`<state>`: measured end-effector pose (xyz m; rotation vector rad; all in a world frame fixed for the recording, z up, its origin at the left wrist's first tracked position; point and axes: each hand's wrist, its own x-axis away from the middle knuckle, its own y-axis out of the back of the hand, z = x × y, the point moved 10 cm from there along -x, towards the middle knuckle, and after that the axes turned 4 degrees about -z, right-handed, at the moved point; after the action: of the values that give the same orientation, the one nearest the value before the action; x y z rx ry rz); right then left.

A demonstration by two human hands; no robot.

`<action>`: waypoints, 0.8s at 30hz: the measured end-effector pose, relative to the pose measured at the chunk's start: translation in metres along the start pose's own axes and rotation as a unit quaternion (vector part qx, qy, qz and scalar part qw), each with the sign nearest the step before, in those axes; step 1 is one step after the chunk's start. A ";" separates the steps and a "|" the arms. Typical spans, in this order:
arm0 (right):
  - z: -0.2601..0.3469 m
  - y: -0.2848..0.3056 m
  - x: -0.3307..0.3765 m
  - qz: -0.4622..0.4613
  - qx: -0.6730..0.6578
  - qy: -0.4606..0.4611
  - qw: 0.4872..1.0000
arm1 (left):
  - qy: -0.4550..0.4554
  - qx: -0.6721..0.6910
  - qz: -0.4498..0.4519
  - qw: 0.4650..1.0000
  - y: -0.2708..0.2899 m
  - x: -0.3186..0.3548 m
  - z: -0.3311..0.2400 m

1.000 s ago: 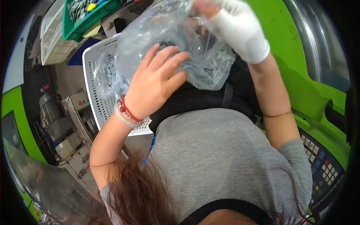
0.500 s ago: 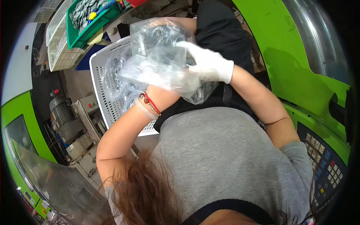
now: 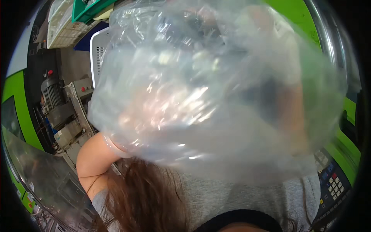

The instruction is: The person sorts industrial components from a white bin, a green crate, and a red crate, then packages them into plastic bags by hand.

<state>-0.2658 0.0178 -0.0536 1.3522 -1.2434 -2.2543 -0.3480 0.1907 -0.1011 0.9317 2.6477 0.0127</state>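
Observation:
A large clear plastic bag (image 3: pixel 216 127) fills the middle of the view, puffed out wide and smeared by motion. From the lower left comes my left forearm (image 3: pixel 94 156), with a pale bracelet (image 3: pixel 116 149) at its wrist. My left hand is behind or inside the film; only blurred skin tones show through, and its fingers cannot be made out. My right hand (image 3: pixel 288 42), in a white glove, shows faintly through the plastic at the upper right, its fingers blurred too. Below the bag is my grey shirt (image 3: pixel 232 197).
Part of a white perforated basket (image 3: pixel 94 58) shows left of the bag. Beyond it are a green bin (image 3: pixel 83 11) and cream crates (image 3: pixel 63 34). A motor (image 3: pixel 53 94) stands at left. Green machine panels (image 3: pixel 348 150) and a keypad (image 3: pixel 335 189) are close on my right.
The plastic bag has gone from bunched between my hands to spread wide, nearer the camera. My hands have moved apart, and the bag now hides most of the basket and my lap.

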 end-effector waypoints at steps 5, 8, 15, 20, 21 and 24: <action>0.046 0.034 0.027 0.002 -0.199 -0.156 0.967 | 0.258 -0.187 0.153 0.935 -0.019 0.011 0.031; 0.033 0.017 0.026 -0.008 -0.302 -0.250 0.920 | 0.180 -0.351 0.055 0.917 0.014 -0.031 -0.007; -0.008 -0.068 -0.016 -0.016 -0.523 -0.364 0.771 | 0.221 -0.002 0.038 0.975 0.093 0.075 0.074; 0.039 -0.072 -0.054 0.064 -0.418 -0.291 0.858 | 0.295 0.242 0.061 0.922 0.101 0.106 0.194; 0.031 -0.075 -0.047 0.081 -0.390 -0.314 0.862 | 0.303 0.301 0.098 0.899 0.088 0.080 0.239; 0.063 -0.108 -0.078 0.058 -0.472 -0.270 0.837 | 0.339 0.428 0.069 0.835 0.033 -0.073 0.369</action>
<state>-0.2514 0.1635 -0.0745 0.2705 -0.1364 -2.6283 -0.1592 0.1352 -0.4231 1.6259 3.2426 -1.0851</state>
